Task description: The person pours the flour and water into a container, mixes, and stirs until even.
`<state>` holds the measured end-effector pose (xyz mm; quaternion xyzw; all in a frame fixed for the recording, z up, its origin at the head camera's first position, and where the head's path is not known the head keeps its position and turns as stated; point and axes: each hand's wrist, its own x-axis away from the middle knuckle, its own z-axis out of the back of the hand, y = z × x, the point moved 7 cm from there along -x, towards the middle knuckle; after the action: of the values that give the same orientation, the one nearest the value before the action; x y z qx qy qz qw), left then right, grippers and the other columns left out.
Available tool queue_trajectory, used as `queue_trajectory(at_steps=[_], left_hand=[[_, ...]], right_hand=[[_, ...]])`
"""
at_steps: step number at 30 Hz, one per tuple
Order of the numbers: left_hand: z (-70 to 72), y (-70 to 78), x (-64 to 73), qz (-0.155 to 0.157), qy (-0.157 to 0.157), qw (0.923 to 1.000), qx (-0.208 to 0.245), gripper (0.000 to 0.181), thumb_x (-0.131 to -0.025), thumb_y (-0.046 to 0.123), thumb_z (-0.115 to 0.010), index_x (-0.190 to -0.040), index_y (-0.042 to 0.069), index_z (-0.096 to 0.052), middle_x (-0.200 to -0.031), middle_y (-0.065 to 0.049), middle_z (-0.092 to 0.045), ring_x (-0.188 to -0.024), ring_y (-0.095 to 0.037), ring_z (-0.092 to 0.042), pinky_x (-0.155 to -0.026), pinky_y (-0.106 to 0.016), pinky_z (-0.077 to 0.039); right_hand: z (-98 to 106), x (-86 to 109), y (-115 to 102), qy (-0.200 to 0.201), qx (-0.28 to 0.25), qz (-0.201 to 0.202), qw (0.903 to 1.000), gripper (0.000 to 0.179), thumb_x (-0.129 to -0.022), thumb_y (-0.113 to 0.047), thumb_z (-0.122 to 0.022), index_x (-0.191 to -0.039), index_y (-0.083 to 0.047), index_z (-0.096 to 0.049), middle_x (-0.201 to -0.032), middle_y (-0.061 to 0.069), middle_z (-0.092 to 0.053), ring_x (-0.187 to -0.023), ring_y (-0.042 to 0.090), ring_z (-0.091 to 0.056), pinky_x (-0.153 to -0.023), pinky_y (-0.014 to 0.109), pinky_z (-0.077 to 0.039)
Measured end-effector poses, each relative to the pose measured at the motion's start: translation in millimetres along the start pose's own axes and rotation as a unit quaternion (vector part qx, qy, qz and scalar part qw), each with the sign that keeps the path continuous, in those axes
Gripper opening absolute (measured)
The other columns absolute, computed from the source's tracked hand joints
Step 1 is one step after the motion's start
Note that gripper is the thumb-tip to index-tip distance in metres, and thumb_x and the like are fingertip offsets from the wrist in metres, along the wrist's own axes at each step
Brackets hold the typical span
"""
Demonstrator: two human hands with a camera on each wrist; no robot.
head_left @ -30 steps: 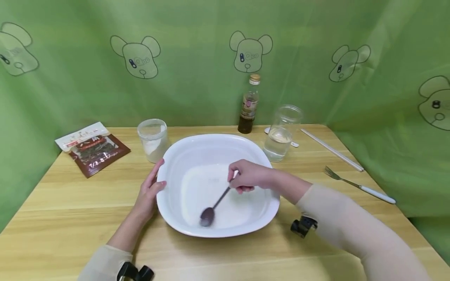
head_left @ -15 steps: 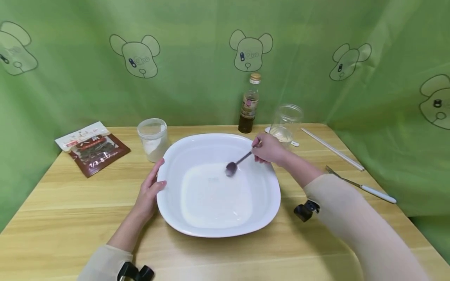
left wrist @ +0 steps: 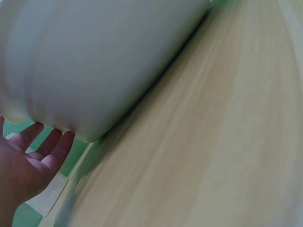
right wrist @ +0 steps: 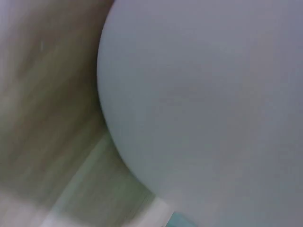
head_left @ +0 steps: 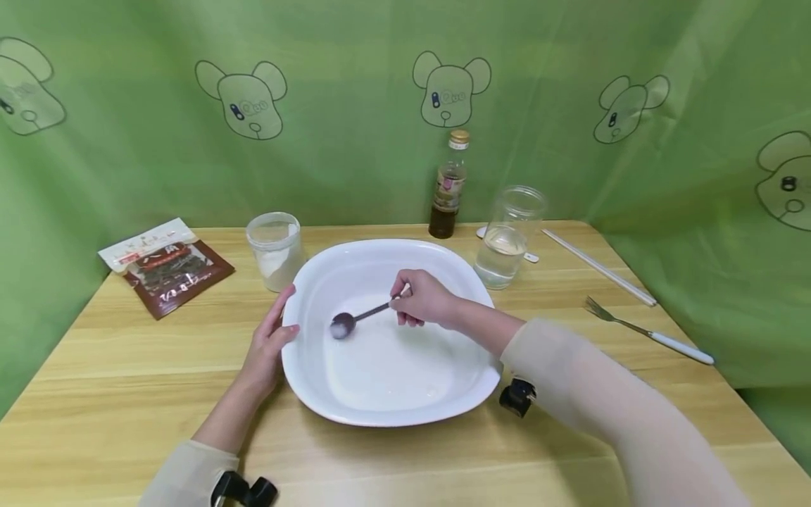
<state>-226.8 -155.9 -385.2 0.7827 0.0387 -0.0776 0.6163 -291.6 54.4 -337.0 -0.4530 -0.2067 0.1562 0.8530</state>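
A white basin (head_left: 395,412) stands on the wooden table. My left hand (head_left: 266,345) holds its left side, thumb at the rim and the other fingers against the outer wall; the left wrist view shows these fingertips (left wrist: 66,137) touching the wall from below. My right hand (head_left: 426,299) pinches the handle end of a dark spoon (head_left: 374,310) over the basin. The spoon's bowl points left, low inside near the basin's left wall, with a pale patch in it. Small glints show on the basin floor. The basin's outer wall (right wrist: 199,109) fills the right wrist view, which hides that hand.
Left of the basin are a jar of white powder (head_left: 277,253) and a brown packet (head_left: 167,267). A bottle of dark liquid (head_left: 448,186), a glass jar of clear liquid (head_left: 503,253) and a white-handled item (head_left: 531,258) stand behind. Chopsticks (head_left: 598,267) and a fork (head_left: 646,332) lie right.
My right hand has swept the spoon round the basin, from the near side to the far right, then across to the left. My left hand has kept its place on the rim.
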Motion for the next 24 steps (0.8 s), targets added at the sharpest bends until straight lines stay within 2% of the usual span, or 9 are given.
queue_trajectory(at_steps=[3,5,11,14,16,19,21,24], left_hand=[[-0.8,-0.4,-0.4,0.003,-0.003,1.0000,-0.003,0.061,-0.078,0.003,-0.042,-0.136,0.009,-0.026,-0.137,-0.008,-0.024,-0.108,-0.018,-0.039,-0.082,-0.025,-0.044],[-0.6,-1.0,-0.2,0.008,-0.002,1.0000,-0.002,0.061,-0.078,0.003,-0.042,-0.136,0.011,-0.026,-0.136,-0.008,-0.025,-0.107,-0.019,-0.039,-0.080,-0.025,-0.045],[-0.2,0.0,0.1,0.013,-0.002,0.9999,0.001,0.061,-0.078,0.003,-0.042,-0.136,0.011,-0.026,-0.134,-0.008,-0.027,-0.103,-0.020,-0.042,-0.076,-0.028,-0.048],[0.0,0.7,-0.4,0.012,-0.003,0.9999,0.000,0.061,-0.078,0.003,-0.042,-0.136,0.011,-0.025,-0.134,-0.009,-0.026,-0.104,-0.020,-0.042,-0.077,-0.028,-0.047],[0.3,0.6,-0.5,0.013,-0.002,0.9999,0.000,0.061,-0.078,0.004,-0.042,-0.136,0.012,-0.026,-0.135,-0.008,-0.026,-0.104,-0.019,-0.042,-0.076,-0.027,-0.047],[-0.2,0.3,-0.3,0.012,-0.004,0.9999,0.000,0.060,-0.079,0.004,-0.041,-0.136,0.012,-0.025,-0.135,-0.008,-0.025,-0.105,-0.019,-0.041,-0.076,-0.026,-0.047],[-0.9,0.2,0.1,0.011,-0.006,0.9999,0.002,0.060,-0.079,0.004,-0.041,-0.136,0.011,-0.025,-0.135,-0.009,-0.025,-0.105,-0.019,-0.041,-0.076,-0.027,-0.047],[-1.6,0.5,1.0,0.008,-0.008,0.9999,0.003,0.060,-0.079,0.004,-0.041,-0.136,0.010,-0.024,-0.135,-0.011,-0.026,-0.103,-0.019,-0.043,-0.076,-0.028,-0.048]], right_hand=[[4.6,11.1,3.2,-0.022,0.005,-0.018,0.9996,0.010,-0.079,0.000,-0.051,-0.087,0.005,-0.046,-0.052,0.010,-0.053,-0.037,0.012,-0.042,-0.033,0.018,-0.032],[16.6,17.8,6.5,-0.017,0.017,-0.027,0.9993,0.009,-0.078,0.001,-0.051,-0.086,0.004,-0.047,-0.053,0.011,-0.053,-0.037,0.012,-0.041,-0.033,0.017,-0.031],[65.8,30.7,18.3,0.064,0.068,-0.048,0.9945,0.010,-0.077,0.001,-0.051,-0.086,0.005,-0.047,-0.053,0.010,-0.053,-0.039,0.012,-0.043,-0.035,0.018,-0.033],[76.5,27.7,20.3,0.093,0.068,-0.054,0.9919,0.011,-0.077,0.001,-0.049,-0.087,0.006,-0.046,-0.054,0.010,-0.054,-0.041,0.013,-0.044,-0.035,0.019,-0.034],[75.2,20.8,19.5,0.106,0.065,-0.051,0.9909,0.011,-0.078,0.001,-0.050,-0.088,0.005,-0.046,-0.056,0.011,-0.055,-0.043,0.014,-0.046,-0.037,0.020,-0.038],[61.8,7.4,16.9,0.109,0.051,-0.041,0.9919,0.010,-0.080,0.000,-0.051,-0.088,0.003,-0.046,-0.059,0.012,-0.056,-0.045,0.015,-0.049,-0.040,0.022,-0.043],[47.9,-0.7,13.7,0.099,0.035,-0.034,0.9939,0.010,-0.081,-0.001,-0.051,-0.088,0.003,-0.046,-0.060,0.013,-0.056,-0.045,0.015,-0.049,-0.040,0.022,-0.043],[24.7,-7.3,8.7,0.065,-0.005,-0.029,0.9975,0.010,-0.081,-0.001,-0.051,-0.089,0.003,-0.046,-0.058,0.012,-0.055,-0.042,0.014,-0.046,-0.036,0.020,-0.038]])
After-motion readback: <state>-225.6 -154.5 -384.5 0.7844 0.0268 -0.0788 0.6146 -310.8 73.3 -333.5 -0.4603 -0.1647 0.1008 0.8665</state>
